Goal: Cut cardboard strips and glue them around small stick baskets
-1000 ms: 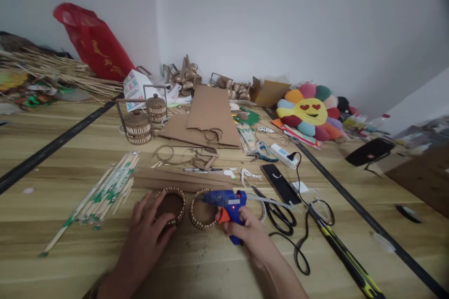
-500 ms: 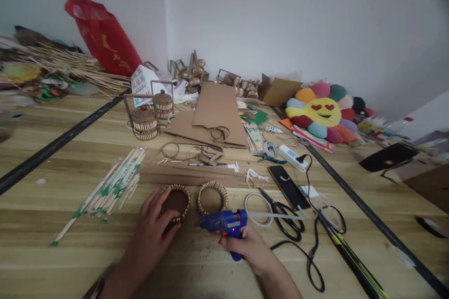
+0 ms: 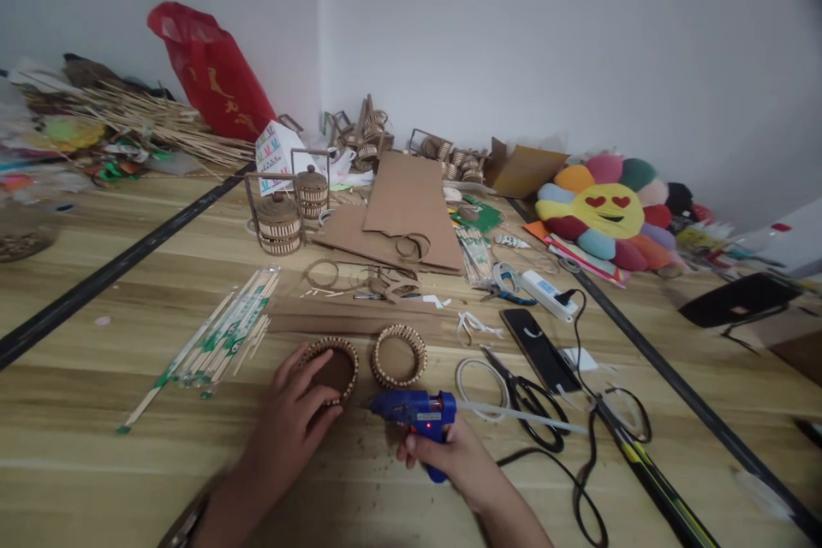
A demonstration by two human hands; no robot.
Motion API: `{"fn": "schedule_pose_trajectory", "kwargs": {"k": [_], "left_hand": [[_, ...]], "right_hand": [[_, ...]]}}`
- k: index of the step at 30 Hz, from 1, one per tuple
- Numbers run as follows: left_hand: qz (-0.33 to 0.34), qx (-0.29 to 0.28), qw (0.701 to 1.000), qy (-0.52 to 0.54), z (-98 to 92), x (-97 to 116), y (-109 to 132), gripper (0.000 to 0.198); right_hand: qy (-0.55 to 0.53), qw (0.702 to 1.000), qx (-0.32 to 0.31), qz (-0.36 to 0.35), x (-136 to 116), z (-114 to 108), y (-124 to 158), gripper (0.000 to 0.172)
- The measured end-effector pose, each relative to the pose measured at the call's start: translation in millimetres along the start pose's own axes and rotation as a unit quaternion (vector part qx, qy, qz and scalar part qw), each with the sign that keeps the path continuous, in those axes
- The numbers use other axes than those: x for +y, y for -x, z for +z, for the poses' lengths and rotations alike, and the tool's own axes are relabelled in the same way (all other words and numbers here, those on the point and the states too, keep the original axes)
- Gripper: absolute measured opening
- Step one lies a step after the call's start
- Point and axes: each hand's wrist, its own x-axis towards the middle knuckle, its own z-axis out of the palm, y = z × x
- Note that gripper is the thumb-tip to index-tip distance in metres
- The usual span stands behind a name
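Observation:
My right hand [image 3: 449,454] is wrapped around the handle of a blue glue gun [image 3: 411,405], its nozzle pointing left and a red light glowing on its side. A long glue stick [image 3: 520,415] sticks out of the back. My left hand [image 3: 292,411] has its fingers spread and curved over the near-left side of a small round basket [image 3: 354,360] edged with short wooden sticks; whether the fingertips touch it I cannot tell. To its right, just beyond the nozzle, stands a second round basket [image 3: 420,360] with a cardboard bottom.
Packed chopsticks [image 3: 224,330] lie at left. Scissors [image 3: 530,402], a tape roll [image 3: 479,381], a phone [image 3: 539,351] and a black cord [image 3: 578,479] are at right. Cardboard sheets [image 3: 411,197] and lidded baskets with handles [image 3: 278,227] stand farther back.
The view has shifted slightly, so most things appear farther right. My left hand has lifted or loosened a little over the left basket. The glue gun stays in my right hand.

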Motion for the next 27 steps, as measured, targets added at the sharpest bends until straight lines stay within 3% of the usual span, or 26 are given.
{"fn": "schedule_pose_trajectory", "kwargs": {"k": [27], "left_hand": [[-0.006, -0.064, 0.996, 0.056, -8.2, 1.0, -0.6, 0.014]], "right_hand": [[0.055, 0.998, 0.015, 0.026, 4.6, 6.2, -5.7, 0.054]]}}
